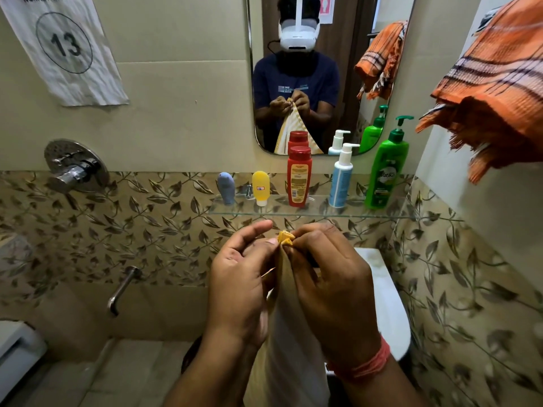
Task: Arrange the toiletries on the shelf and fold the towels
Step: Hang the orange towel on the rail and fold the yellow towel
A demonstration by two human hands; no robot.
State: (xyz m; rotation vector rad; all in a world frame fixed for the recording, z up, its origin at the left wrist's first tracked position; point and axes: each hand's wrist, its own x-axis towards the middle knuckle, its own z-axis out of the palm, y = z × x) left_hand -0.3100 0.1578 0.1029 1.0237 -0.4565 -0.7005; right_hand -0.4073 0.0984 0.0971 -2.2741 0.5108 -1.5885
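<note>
Yellow-edged towel (289,333) pinched at its top corners, hanging straight down near the middle of the scene, just below the glass shelf (323,214). Right hand (332,286) clamping the bunched yellow corner (286,238) between thumb and fingertips; left hand (238,277) nipping the matching edge with the thumb, index finger stretched out. Best now to line both corners up flush, draw the edges taut — then drop one half over the other cleanly. On the shelf beyond, five bottles already upright in a row, grey tube (226,188) left to green pump bottle (388,171) right. Orange towel (493,92) draped far right — probably next.
</note>
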